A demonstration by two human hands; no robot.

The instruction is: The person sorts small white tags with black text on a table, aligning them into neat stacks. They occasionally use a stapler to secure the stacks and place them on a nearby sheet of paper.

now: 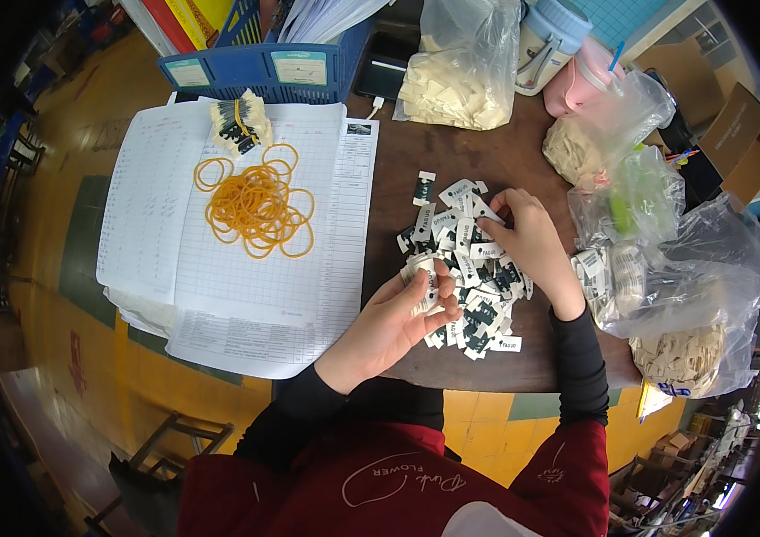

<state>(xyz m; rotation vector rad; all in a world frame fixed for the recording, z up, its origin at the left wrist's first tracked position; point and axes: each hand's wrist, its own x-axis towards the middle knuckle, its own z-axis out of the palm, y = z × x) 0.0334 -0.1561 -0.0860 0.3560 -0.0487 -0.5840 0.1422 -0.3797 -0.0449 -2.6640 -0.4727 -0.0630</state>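
Observation:
A loose heap of small white and dark green labels (480, 315) lies on the brown table in front of me. My left hand (389, 318) is curled around a small stack of labels (423, 268) at the heap's left side. Over the heap's upper right, my right hand (523, 234) pinches one white label (487, 211) between thumb and forefinger. To the left, a pile of orange rubber bands (259, 210) rests on an open ruled notebook (138, 197). Above them sits a bundle of labels (241, 123) tied with a rubber band.
A blue file basket (259, 67) with papers stands at the back left. Beside it are a dark phone (383, 67) and a plastic bag of cream labels (456, 85). A blue-lidded jug (552, 40), a pink container (584, 79) and several clear bags (689, 268) line the right side.

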